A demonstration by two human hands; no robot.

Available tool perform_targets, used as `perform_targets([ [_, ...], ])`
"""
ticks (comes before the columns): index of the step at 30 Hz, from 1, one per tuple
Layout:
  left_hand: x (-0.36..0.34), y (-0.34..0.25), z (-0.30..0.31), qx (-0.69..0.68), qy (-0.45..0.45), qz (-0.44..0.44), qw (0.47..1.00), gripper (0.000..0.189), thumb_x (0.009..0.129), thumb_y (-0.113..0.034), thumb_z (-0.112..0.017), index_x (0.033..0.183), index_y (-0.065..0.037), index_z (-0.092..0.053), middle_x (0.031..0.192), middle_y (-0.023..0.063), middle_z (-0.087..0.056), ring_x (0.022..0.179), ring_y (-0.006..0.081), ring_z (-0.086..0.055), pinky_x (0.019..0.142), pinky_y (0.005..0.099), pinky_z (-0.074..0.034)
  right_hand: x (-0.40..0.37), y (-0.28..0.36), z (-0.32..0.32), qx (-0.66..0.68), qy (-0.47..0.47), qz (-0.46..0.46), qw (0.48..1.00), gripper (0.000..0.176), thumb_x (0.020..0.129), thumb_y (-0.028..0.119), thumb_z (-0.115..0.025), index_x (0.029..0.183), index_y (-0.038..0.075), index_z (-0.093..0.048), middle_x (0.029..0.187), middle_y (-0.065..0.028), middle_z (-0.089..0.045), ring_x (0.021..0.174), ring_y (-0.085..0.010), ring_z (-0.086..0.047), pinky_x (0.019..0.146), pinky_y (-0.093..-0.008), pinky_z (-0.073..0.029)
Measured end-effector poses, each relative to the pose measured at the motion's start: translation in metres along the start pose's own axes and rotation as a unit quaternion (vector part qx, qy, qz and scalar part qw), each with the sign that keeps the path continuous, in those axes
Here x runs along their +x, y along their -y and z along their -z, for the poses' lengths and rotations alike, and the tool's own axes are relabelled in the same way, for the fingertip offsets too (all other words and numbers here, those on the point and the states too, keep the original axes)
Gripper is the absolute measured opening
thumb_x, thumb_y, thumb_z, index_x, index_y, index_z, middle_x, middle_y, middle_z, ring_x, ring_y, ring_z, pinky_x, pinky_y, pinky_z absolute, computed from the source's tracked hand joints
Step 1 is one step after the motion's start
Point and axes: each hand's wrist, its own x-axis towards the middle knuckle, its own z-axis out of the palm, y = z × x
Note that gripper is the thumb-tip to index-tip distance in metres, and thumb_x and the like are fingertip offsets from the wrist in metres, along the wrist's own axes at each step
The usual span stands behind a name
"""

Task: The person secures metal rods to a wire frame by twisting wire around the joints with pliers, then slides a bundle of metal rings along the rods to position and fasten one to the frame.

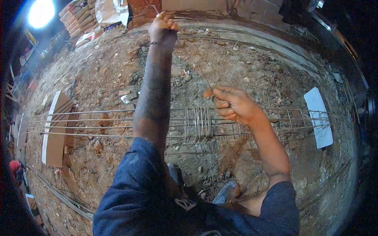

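My left hand (163, 26) is stretched far forward, closed in a fist, and a thin strand of wire pokes out above its fingers. Closer to me, my right hand (232, 103) pinches a thin wire (207, 80) that slants up and leftward from the fingertips. Below that hand lies a cage of long steel bars (98, 119) running left to right. A tight bunch of stirrups (202, 122) sits round the bars just left of my right hand; other stirrups are spaced out towards the right end.
A pale block (53, 128) at the left and a white block (318, 118) at the right lie under the bars. Loose rods (59, 193) rest on the rough dirt at lower left. Stacked sacks (80, 17) stand at the back left, and more rods (244, 33) run along the back.
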Motion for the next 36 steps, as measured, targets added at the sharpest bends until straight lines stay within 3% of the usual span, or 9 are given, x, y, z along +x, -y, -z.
perform_targets([
  [7,0.021,0.023,0.035,0.171,-0.109,-0.029,0.979,0.012,0.089,-0.023,-0.045,0.085,-0.012,-0.048,0.063,-0.0021,-0.037,0.053,0.0114,-0.038,0.045,0.0257,-0.031,-0.001,-0.024,0.016,-0.190,-0.050,-0.058,0.979,0.036,0.091,0.042,-0.044,0.087,0.007,-0.051,0.057,0.0064,-0.028,0.045,-0.0042,-0.025,0.039,-0.0201,-0.020],
  [10,0.008,0.040,0.026,-0.031,-0.044,-0.006,0.999,0.017,0.090,-0.029,-0.044,0.083,-0.014,-0.047,0.058,-0.0043,-0.032,0.050,0.0116,-0.035,0.042,0.0270,-0.030,0.000,-0.036,0.028,-0.202,-0.111,-0.048,0.972,0.040,0.091,0.047,-0.041,0.076,0.009,-0.045,0.057,0.0055,-0.029,0.047,-0.0059,-0.026,0.040,-0.0215,-0.021],
  [22,0.006,0.084,0.029,-0.121,-0.109,-0.006,0.987,0.019,0.091,-0.023,-0.041,0.100,-0.008,-0.048,0.062,-0.0018,-0.042,0.046,0.0115,-0.039,0.036,0.0248,-0.029,-0.020,-0.053,0.014,0.031,-0.011,-0.120,0.992,0.055,0.088,0.060,-0.028,0.055,0.017,-0.029,0.045,0.0050,-0.022,0.037,-0.0083,-0.022,0.035,-0.0245,-0.017],
  [24,0.008,0.086,0.027,-0.146,-0.135,0.074,0.977,0.016,0.092,-0.019,-0.038,0.097,-0.008,-0.048,0.061,-0.0033,-0.035,0.045,0.0089,-0.031,0.037,0.0230,-0.025,-0.034,-0.034,-0.015,0.339,0.306,0.005,0.889,0.052,0.091,0.054,-0.028,0.054,0.017,-0.031,0.043,0.0065,-0.021,0.034,-0.0075,-0.023,0.032,-0.0232,-0.019],
  [25,0.007,0.089,0.027,-0.151,-0.129,0.083,0.977,0.016,0.092,-0.019,-0.038,0.097,-0.008,-0.048,0.061,-0.0033,-0.035,0.045,0.0089,-0.031,0.037,0.0230,-0.025,-0.040,-0.025,-0.027,0.338,0.299,0.013,0.893,0.052,0.091,0.054,-0.028,0.054,0.017,-0.031,0.043,0.0065,-0.021,0.034,-0.0075,-0.023,0.032,-0.0232,-0.019],
  [29,0.008,0.103,0.006,-0.261,-0.062,0.092,0.959,0.014,0.094,-0.019,-0.036,0.098,-0.008,-0.045,0.061,-0.0028,-0.031,0.047,0.0093,-0.028,0.040,0.0233,-0.027,-0.064,0.034,-0.029,0.461,0.203,0.250,0.827,0.029,0.093,0.029,-0.038,0.069,0.014,-0.045,0.045,0.0063,-0.020,0.034,-0.0051,-0.018,0.031,-0.0232,-0.017],
  [31,-0.014,0.101,-0.043,-0.254,-0.108,0.062,0.959,0.014,0.095,-0.018,-0.036,0.088,-0.010,-0.045,0.061,-0.0017,-0.033,0.049,0.0105,-0.030,0.045,0.0241,-0.033,-0.079,0.078,-0.008,0.406,0.175,0.477,0.760,0.012,0.091,0.017,-0.042,0.083,0.011,-0.048,0.050,0.0052,-0.022,0.040,-0.0056,-0.017,0.036,-0.0238,-0.018],
  [34,-0.061,0.126,-0.112,-0.143,-0.025,0.028,0.989,0.017,0.095,-0.023,-0.040,0.087,-0.008,-0.046,0.065,0.0012,-0.039,0.053,0.0133,-0.037,0.053,0.0283,-0.040,-0.114,0.108,0.057,0.320,0.076,0.605,0.725,0.009,0.090,0.012,-0.042,0.094,0.008,-0.048,0.055,0.0049,-0.024,0.046,-0.0065,-0.020,0.042,-0.0239,-0.020],
  [36,-0.086,0.143,-0.135,-0.103,0.029,0.034,0.994,0.019,0.095,-0.025,-0.040,0.088,-0.008,-0.046,0.065,0.0019,-0.041,0.054,0.0140,-0.040,0.054,0.0307,-0.043,-0.127,0.116,0.095,0.222,-0.135,0.735,0.626,0.011,0.090,0.015,-0.043,0.090,0.007,-0.050,0.059,0.0039,-0.027,0.051,-0.0069,-0.023,0.046,-0.0235,-0.023],
])
